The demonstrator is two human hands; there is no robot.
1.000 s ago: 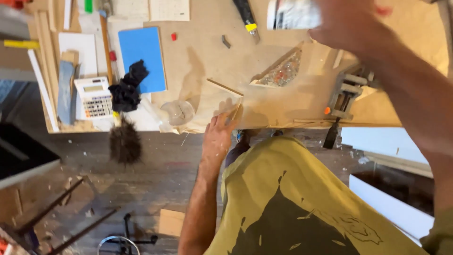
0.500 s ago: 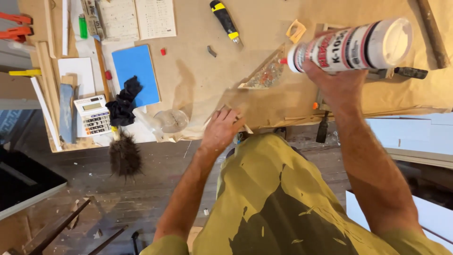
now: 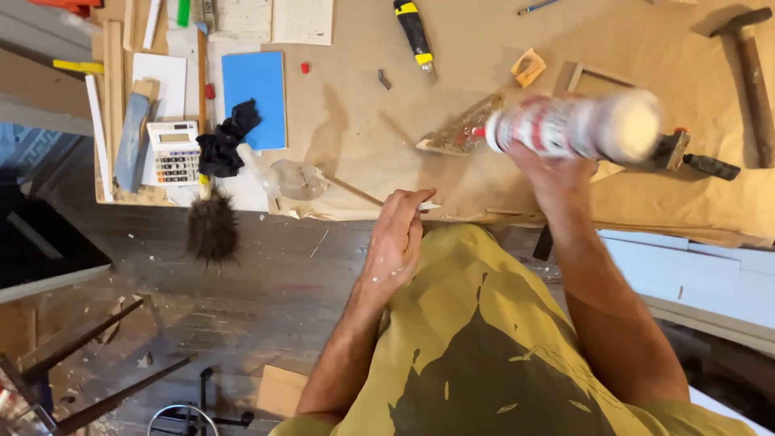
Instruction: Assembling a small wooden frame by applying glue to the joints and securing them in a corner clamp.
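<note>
A workshop: paper-covered workbench (image 3: 387, 121) strewn with hammer (image 3: 752, 69), utility knife (image 3: 414, 31), brush (image 3: 213, 226), wood offcuts

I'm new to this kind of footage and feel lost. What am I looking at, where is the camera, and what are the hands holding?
There is no machine here: a camera worn on a person's head looks down at their own bare hands. The right hand holds a white and red cartridge tube over the paper-covered workbench. The left hand rests at the bench edge, holding nothing I can make out. On the bench lie a blue rectangular board, a white calculator, a yellow-black utility knife and a wooden-handled hammer.
</note>
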